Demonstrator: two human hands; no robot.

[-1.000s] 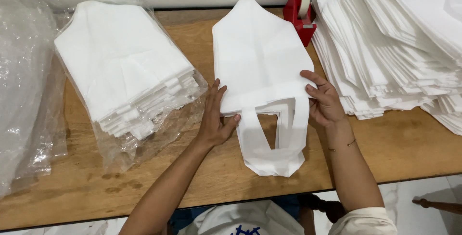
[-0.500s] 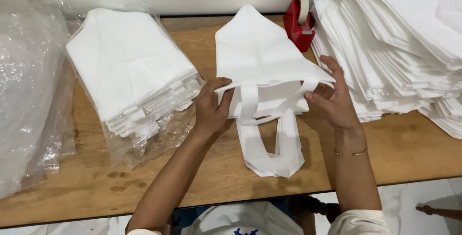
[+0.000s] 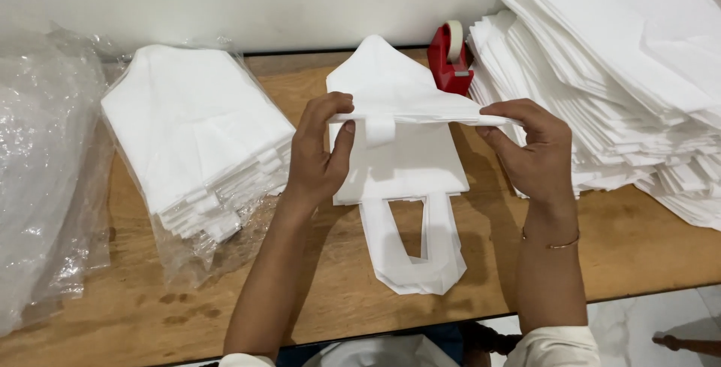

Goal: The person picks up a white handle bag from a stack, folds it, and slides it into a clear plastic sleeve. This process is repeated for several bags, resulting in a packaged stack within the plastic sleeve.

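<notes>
White fabric bag [image 3: 409, 164] lies mid-tabletop [image 3: 315, 292], handles toward six o'clock; we lift its folded upper flap, likely to crease it. Left hand [image 3: 319, 153] at nine o'clock and right hand [image 3: 529, 149] at three have fingers pinched on the fold's edge.

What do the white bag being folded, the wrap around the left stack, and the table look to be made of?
Bag: looks like thin non-woven fabric, matte white; it holds soft folds and has flat strap handles. It could be paper-like sheet.
Wrap: clear plastic film, glossy and crinkled, with the stack showing through.
Table: wood or wood veneer, smooth light brown with visible grain and a few dark stains.
</notes>
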